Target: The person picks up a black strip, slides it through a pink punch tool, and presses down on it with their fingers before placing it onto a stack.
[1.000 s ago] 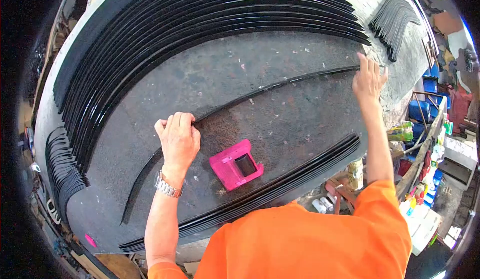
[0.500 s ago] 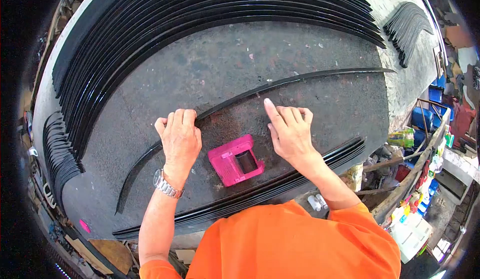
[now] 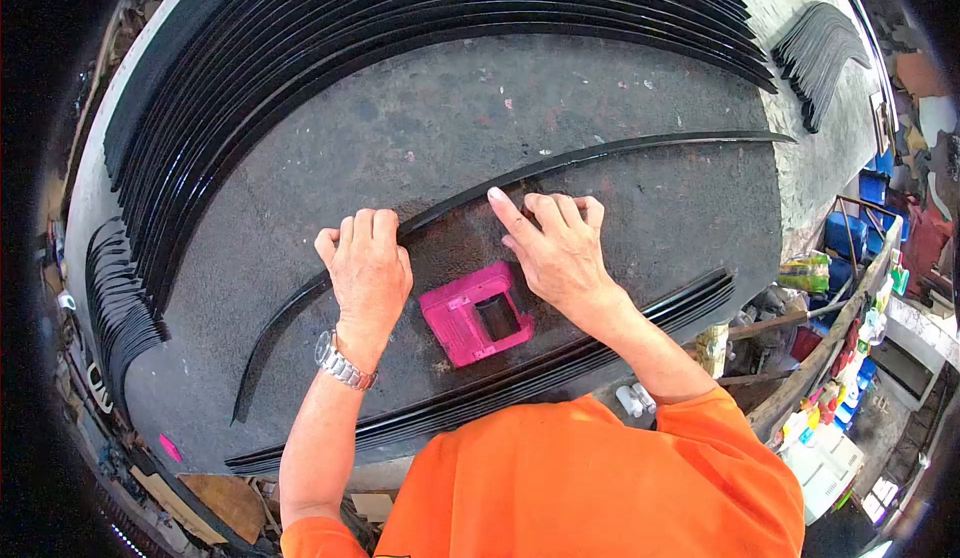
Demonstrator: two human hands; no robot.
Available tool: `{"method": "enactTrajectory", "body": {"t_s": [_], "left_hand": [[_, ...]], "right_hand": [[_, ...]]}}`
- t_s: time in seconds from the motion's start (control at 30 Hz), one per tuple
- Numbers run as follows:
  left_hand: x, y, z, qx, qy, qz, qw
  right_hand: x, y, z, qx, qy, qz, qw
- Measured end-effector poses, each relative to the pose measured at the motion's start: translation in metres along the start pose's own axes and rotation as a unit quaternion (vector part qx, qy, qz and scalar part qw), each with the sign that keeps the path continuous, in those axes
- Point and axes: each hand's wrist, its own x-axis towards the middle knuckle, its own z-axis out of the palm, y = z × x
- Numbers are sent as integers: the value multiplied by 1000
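A long, thin, curved black strip (image 3: 560, 161) lies across the dark tabletop. My left hand (image 3: 368, 270), with a metal wristwatch, is closed on the strip left of its middle; its fingertips curl over the far edge. My right hand (image 3: 558, 248) is on the near side of the strip. One finger stretches out with its tip at the strip's edge, while the other fingers are bent and hold nothing visible. Between my hands and nearer to me sits a pink plastic case (image 3: 462, 308) with a rectangular opening, dark inside.
Many similar black strips (image 3: 440, 33) are nested in curved rows along the table's far and left sides. A bundle of black strips (image 3: 480, 383) lies along the near edge. Shorter curved pieces (image 3: 815, 58) are stacked at the far right. Clutter fills the floor on the right.
My right hand has moved left along the strip, and its outstretched finger now reaches the strip's near edge. My left hand keeps its place on the strip.
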Motion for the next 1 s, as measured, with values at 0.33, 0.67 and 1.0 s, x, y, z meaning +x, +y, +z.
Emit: {"method": "enactTrajectory", "body": {"t_s": [0.33, 0.67, 1.0], "left_hand": [[2, 3, 0, -24, 25, -3, 999], [2, 2, 1, -26, 22, -5, 999], [3, 4, 0, -17, 26, 0, 1000]], "right_hand": [[-6, 14, -9, -47, 7, 31, 998], [-13, 35, -21, -78, 16, 60, 995], [0, -3, -3, -19, -2, 4, 1000]]}}
